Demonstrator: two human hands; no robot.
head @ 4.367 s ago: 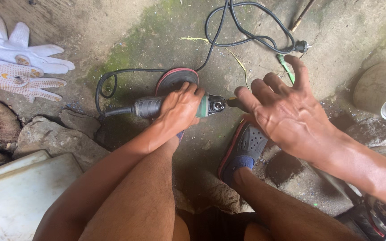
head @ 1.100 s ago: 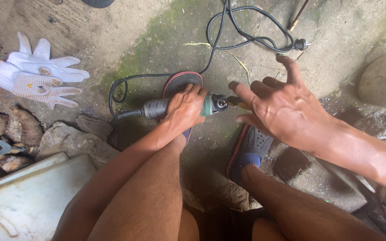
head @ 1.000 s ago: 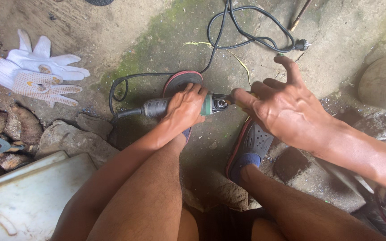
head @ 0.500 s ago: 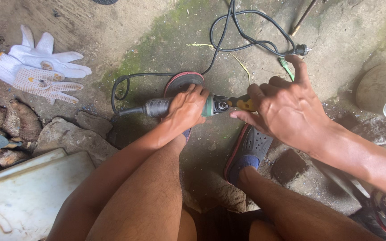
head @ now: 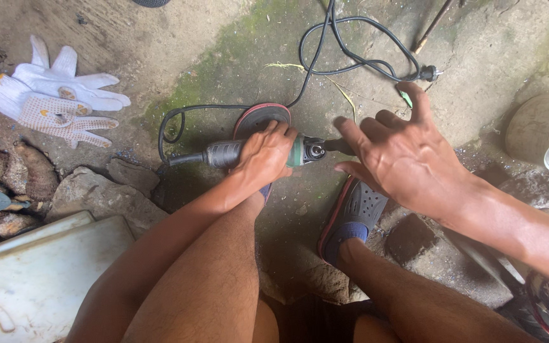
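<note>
The right hand [head: 408, 155] has let go and spread open at centre right; the left hand [head: 265, 159] stays clamped on the angle grinder [head: 249, 149], likely heavy, rigid, best gripped mid-body

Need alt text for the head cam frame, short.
Seen from above, a person's left hand grips an angle grinder lying on mossy concrete ground, while the right hand hovers open beside its head. A black power cord loops behind, and white work gloves lie to the left.
</note>
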